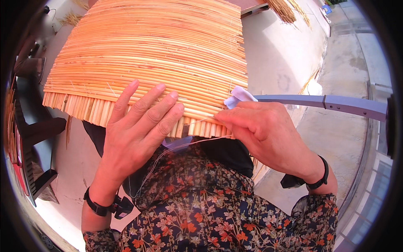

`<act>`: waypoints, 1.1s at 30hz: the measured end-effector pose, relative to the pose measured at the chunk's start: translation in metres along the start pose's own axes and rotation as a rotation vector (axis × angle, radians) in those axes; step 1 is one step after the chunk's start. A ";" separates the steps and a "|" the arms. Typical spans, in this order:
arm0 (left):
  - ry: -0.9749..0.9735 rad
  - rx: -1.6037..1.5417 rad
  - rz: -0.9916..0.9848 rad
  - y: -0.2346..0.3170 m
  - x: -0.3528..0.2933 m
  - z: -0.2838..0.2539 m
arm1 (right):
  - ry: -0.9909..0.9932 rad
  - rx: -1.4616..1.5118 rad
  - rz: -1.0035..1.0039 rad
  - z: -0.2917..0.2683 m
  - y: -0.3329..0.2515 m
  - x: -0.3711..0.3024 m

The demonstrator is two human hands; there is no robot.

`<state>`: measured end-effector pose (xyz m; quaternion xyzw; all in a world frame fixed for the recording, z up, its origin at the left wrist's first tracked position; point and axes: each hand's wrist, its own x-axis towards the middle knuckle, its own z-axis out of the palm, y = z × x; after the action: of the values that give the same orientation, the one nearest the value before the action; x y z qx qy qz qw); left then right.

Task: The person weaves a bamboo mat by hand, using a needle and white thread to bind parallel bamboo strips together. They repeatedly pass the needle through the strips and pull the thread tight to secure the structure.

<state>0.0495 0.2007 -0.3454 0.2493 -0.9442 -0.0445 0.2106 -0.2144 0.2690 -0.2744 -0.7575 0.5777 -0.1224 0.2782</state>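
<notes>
A mat of straw-coloured reed stalks (155,50) lies before me, its long stalks running side to side. Short upright stalks (94,110) line its near edge. Spread flat over that edge is my left hand (138,126), fingers apart and pressing on the stalks. At the near right corner my right hand (260,126) pinches, thumb and forefinger together, at a pale thin thread (180,145). The thread loops down toward my lap. My fingers hide its end, and I cannot make out whether a needle is there. A whitish cloth scrap (240,96) sits just above my right fingers.
A grey-lavender bar (352,106) extends from the mat's right side to the right. Loose straw bundles (282,10) lie on the pale floor at the top. Dark furniture (40,126) stands at the left, with another person partly visible above it.
</notes>
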 end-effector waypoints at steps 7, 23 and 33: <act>-0.003 -0.074 -0.022 -0.002 -0.001 0.002 | -0.107 -0.036 0.027 -0.009 -0.005 0.008; -0.005 -0.086 0.014 -0.012 -0.006 0.002 | -0.346 -0.110 0.060 -0.025 -0.021 0.042; 0.010 -0.104 0.014 -0.014 -0.005 0.003 | -0.402 0.029 0.101 -0.035 -0.015 0.047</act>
<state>0.0589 0.1909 -0.3525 0.2317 -0.9413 -0.0907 0.2283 -0.2055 0.2171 -0.2435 -0.7328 0.5458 0.0373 0.4046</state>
